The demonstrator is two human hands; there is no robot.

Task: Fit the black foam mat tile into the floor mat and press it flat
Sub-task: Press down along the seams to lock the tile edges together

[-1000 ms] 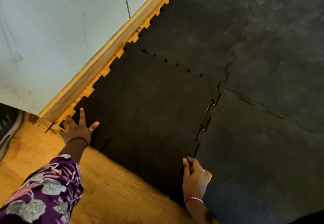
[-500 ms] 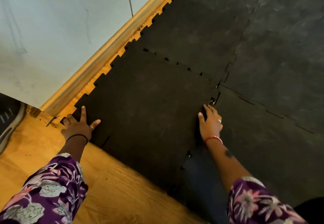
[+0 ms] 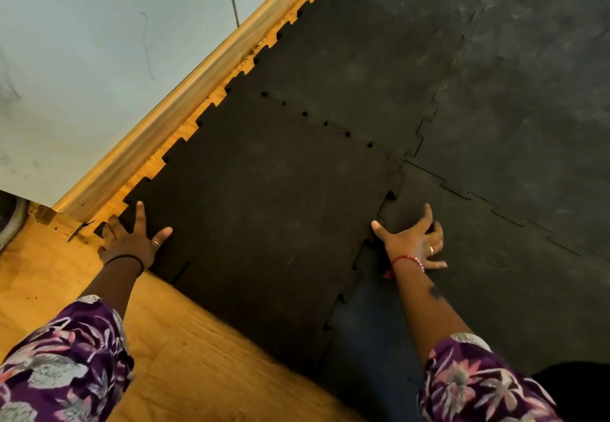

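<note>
The black foam mat tile (image 3: 264,210) lies in the near left corner of the floor mat (image 3: 515,118), its toothed edges meeting the tiles beyond and to the right. My left hand (image 3: 135,240) rests flat with fingers spread on the tile's near left corner. Fingers spread, my right hand (image 3: 412,243) presses palm down on the seam along the tile's right edge. The seam near that hand still shows small gaps between the teeth (image 3: 366,250).
A wooden skirting board (image 3: 185,98) and a pale wall (image 3: 82,58) run along the left. Bare wooden floor (image 3: 171,349) lies in front of the tile. A dark shoe edge (image 3: 10,220) shows at the far left.
My right hand has moved up the right seam from the tile's near corner, then spread flat a little lower. The gaps at the upper seam have closed. My left hand stayed put.
</note>
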